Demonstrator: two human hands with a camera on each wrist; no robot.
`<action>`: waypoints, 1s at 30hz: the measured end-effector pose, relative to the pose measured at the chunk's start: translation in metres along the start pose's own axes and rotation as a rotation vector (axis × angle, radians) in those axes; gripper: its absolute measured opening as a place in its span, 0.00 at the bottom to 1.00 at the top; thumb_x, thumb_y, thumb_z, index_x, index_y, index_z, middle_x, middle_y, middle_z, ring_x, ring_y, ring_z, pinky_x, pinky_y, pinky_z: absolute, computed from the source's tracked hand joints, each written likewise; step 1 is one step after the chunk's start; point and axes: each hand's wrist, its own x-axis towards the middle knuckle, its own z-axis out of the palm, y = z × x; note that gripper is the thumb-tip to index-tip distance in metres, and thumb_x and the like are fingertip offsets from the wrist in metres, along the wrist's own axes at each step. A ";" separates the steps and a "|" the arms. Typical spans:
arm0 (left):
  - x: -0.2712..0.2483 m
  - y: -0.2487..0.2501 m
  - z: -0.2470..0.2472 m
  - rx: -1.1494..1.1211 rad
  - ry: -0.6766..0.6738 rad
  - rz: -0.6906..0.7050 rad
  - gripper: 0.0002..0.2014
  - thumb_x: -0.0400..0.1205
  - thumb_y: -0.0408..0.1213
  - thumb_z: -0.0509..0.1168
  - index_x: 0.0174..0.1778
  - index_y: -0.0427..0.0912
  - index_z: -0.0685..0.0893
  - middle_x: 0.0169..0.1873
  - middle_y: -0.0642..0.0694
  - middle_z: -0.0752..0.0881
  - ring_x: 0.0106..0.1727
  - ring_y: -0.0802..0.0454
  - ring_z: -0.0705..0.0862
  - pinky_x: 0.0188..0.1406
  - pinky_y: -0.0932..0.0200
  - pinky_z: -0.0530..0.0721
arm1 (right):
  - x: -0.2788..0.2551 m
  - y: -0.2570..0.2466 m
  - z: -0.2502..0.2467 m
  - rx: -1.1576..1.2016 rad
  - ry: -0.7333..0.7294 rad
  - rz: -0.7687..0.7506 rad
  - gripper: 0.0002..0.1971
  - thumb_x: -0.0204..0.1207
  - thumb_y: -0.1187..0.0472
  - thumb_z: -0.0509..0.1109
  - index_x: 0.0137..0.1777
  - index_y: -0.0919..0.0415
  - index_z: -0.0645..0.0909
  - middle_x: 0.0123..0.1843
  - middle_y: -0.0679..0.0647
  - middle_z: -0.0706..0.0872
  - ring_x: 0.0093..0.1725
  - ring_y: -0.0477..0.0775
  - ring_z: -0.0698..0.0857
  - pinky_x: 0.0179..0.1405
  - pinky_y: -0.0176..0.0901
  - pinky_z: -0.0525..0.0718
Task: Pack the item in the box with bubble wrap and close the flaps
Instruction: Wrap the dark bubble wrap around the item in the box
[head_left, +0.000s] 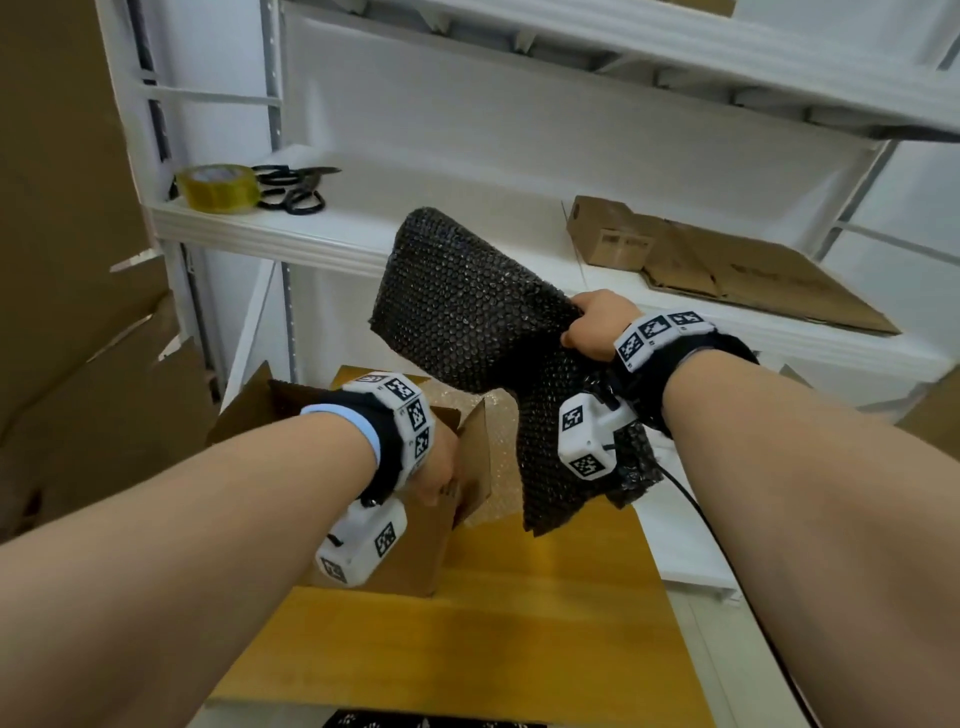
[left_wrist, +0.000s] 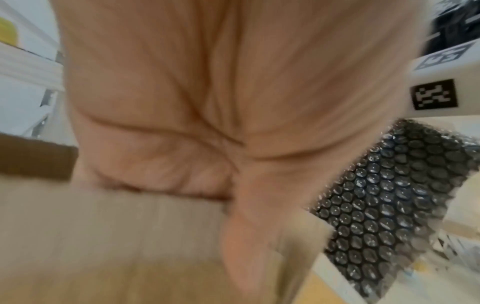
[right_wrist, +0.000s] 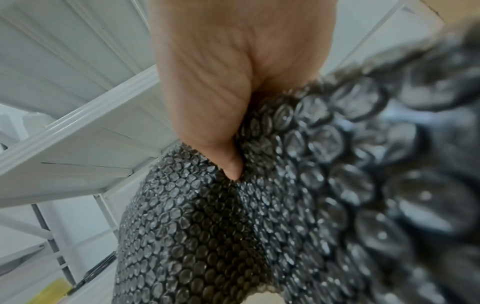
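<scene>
My right hand (head_left: 597, 323) bunches dark, pebbly bubble wrap (head_left: 467, 312); my left hand (head_left: 441, 467) grips the cardboard box (head_left: 415, 545) flap, its fingers hidden.

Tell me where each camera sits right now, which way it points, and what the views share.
Head: worn on the head, looking forward and down; both forearms show, the left hand gripping a flap of the cardboard box, the right hand holding up the black bubble wrap.
Left wrist: looks along the left hand at the blurred box.
Right wrist: looks along the right hand, its thumb pinching the bubble wrap, shelving behind.
Shared: the bubble wrap appears in all three.
</scene>
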 end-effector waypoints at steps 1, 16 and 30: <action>-0.002 0.004 -0.001 -0.010 0.046 0.011 0.20 0.81 0.40 0.68 0.70 0.44 0.81 0.67 0.45 0.83 0.66 0.47 0.82 0.57 0.57 0.80 | 0.000 0.001 0.000 -0.003 0.000 -0.007 0.15 0.77 0.65 0.68 0.63 0.60 0.83 0.56 0.60 0.88 0.51 0.60 0.84 0.46 0.42 0.79; -0.006 0.053 -0.015 -0.381 0.063 0.218 0.20 0.89 0.48 0.53 0.72 0.44 0.78 0.64 0.47 0.86 0.65 0.46 0.83 0.62 0.51 0.80 | -0.011 0.002 -0.041 0.149 0.251 -0.114 0.09 0.73 0.65 0.66 0.50 0.56 0.84 0.48 0.57 0.87 0.50 0.60 0.85 0.46 0.42 0.79; -0.007 -0.040 0.005 0.041 0.060 -0.191 0.63 0.60 0.68 0.75 0.85 0.58 0.45 0.85 0.48 0.43 0.85 0.39 0.48 0.79 0.33 0.58 | -0.008 -0.037 0.013 0.641 0.097 -0.252 0.18 0.71 0.60 0.73 0.61 0.49 0.82 0.59 0.54 0.88 0.60 0.56 0.86 0.68 0.55 0.79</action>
